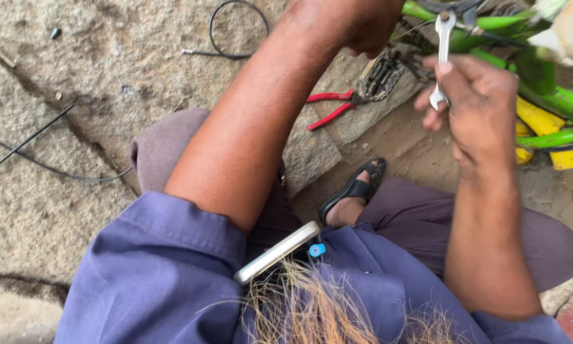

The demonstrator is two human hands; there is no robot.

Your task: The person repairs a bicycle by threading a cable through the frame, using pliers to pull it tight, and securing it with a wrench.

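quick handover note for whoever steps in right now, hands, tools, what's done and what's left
Right hand: fingers closed around a silver spanner, its upper end at a fitting on the green bicycle frame.
Left hand: reached forward to the bike by the pedal; what it grips is hidden.
Things: red-handled pliers lie on the stone slab below the pedal; a black cable loop lies on the ground further back.
Done: cannot tell from this view whether the fitting has been turned.
Left: likely work on that fitting with the spanner; pliers are not in hand.
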